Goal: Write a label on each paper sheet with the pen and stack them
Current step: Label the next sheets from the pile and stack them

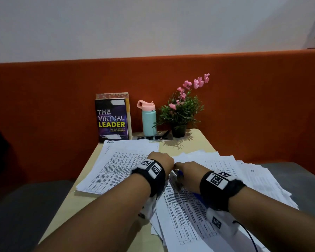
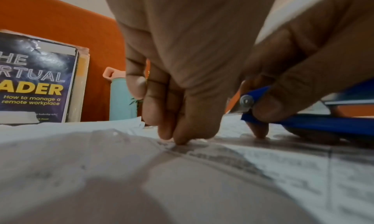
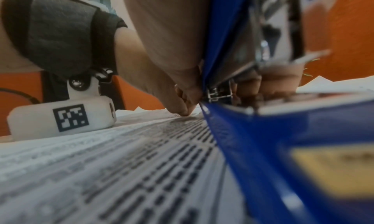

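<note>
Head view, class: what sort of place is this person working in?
Probably an office or study nook: a small desk against an orange padded partition, spread with printed paper sheets, with a book on managing remote work propped at the back.

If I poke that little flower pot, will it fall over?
Probably quite easily. The flower pot is small, while its pink stems rise tall and lean right, so it looks top-heavy. It likely feels light too. It stands at the back of the table, near the bottle, so a hard push might bump that.
</note>
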`<state>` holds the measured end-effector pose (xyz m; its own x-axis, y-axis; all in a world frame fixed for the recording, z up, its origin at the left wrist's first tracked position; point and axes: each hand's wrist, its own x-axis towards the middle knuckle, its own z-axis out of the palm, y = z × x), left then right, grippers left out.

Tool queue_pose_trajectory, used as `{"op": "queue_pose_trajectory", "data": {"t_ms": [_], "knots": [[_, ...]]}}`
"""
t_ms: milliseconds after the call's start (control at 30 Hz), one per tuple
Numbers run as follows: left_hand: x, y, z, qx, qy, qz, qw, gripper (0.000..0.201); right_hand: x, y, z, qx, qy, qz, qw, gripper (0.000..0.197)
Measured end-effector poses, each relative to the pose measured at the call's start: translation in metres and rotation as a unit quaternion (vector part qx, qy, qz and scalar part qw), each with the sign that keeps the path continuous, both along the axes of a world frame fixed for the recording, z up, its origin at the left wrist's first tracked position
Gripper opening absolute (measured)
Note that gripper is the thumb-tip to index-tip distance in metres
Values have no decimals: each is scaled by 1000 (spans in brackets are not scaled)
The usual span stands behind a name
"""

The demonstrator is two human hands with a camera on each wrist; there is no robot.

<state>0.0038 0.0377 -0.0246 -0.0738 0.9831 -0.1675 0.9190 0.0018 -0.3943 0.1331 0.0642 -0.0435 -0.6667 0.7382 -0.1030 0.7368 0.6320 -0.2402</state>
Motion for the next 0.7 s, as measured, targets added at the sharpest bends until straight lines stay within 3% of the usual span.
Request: {"op": "queue_pose_trajectory", "data": {"t_ms": [367,700], "knots": [[-2,0,2,-66,10,-23,997,21,2,4,3,-21,9,-18,1000,39],[-27,-4,-9,21,-150,19,988,25,-2,6,-2,-17,-8,-24,1000,40]]}}
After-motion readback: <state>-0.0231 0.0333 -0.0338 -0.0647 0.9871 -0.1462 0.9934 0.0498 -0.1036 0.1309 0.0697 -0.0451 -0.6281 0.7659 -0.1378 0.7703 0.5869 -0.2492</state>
